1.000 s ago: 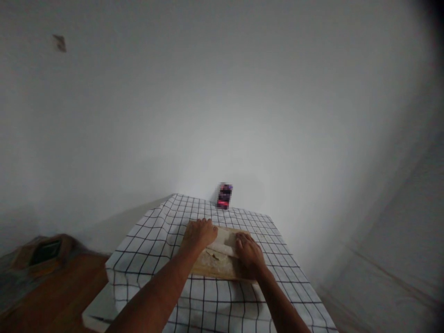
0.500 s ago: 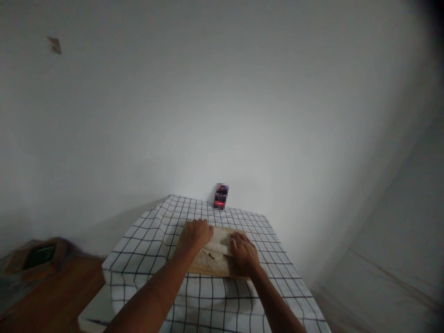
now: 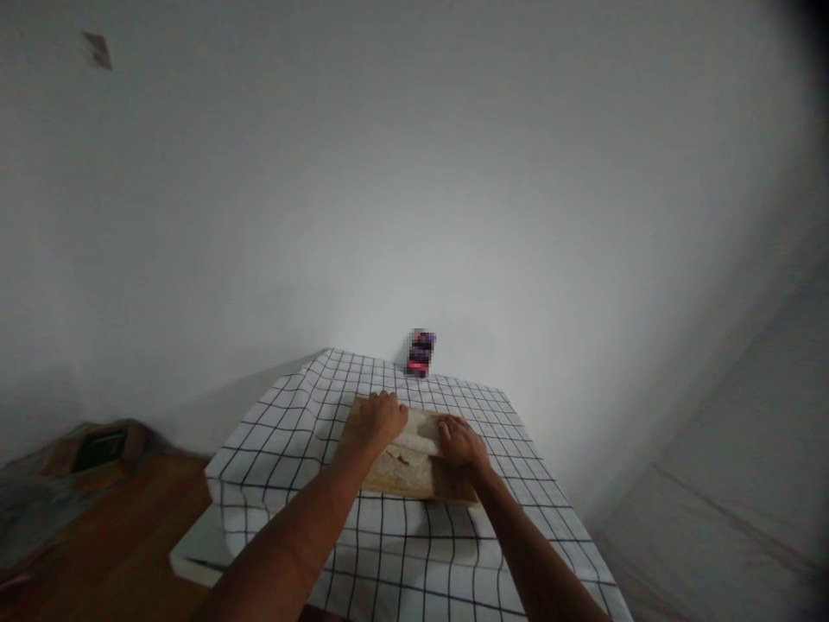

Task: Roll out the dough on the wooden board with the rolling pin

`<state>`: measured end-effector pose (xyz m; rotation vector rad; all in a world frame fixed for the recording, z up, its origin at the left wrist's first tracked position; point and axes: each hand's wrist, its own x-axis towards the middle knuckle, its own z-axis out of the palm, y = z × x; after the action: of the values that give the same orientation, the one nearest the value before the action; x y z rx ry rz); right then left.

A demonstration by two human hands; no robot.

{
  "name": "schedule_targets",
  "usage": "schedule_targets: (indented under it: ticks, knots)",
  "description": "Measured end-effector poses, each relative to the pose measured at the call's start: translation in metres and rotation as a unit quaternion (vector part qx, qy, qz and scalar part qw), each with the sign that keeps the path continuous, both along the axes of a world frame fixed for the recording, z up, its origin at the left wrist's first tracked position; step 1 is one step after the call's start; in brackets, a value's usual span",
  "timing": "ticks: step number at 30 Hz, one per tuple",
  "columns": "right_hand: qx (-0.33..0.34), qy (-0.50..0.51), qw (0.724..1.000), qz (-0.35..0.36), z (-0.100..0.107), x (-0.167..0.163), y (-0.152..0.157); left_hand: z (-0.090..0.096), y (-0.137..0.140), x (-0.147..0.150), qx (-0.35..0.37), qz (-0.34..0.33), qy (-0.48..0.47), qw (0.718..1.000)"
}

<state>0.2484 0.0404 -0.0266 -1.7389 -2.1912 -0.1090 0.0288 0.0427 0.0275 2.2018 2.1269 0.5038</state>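
Note:
On the checked cloth lies a wooden board (image 3: 401,478), its near part mottled and a small dark mark on it. A pale, smooth strip (image 3: 418,439) crosses the board between my hands; I cannot tell for sure what it is made of. My left hand (image 3: 383,422) is over the strip's left part, fingers curled over its far side. Over the right part, my right hand (image 3: 462,442) presses down with bent fingers. The hands cover both ends of the strip, and the fingertips are partly hidden.
A black-and-white checked tablecloth (image 3: 278,449) covers the table, which stands against a pale wall (image 3: 414,190). A blurred dark-and-red upright object (image 3: 420,354) leans at the table's back edge. On the floor at left is an open box (image 3: 104,451) beside a grey bundle.
The whole view has shifted, so the table and hands appear slightly higher and farther right. Both hands stay on the strip, with little visible movement against the board.

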Motion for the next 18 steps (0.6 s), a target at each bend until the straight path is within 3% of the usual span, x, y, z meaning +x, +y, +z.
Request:
schedule_targets:
  ticks: [8,13,18]
  knots:
    - [-0.040,-0.078,0.993,0.080,0.006,0.004,0.036,-0.001,0.010,0.001,-0.024,-0.002,-0.006,1.000]
    - [-0.014,-0.035,0.998,0.043,-0.001,0.003,0.017,0.001,-0.002,0.003,-0.014,-0.010,0.002,1.000]
    - [0.021,0.020,1.000,-0.003,-0.006,-0.003,-0.013,-0.012,-0.007,0.000,0.013,-0.013,0.012,1.000]
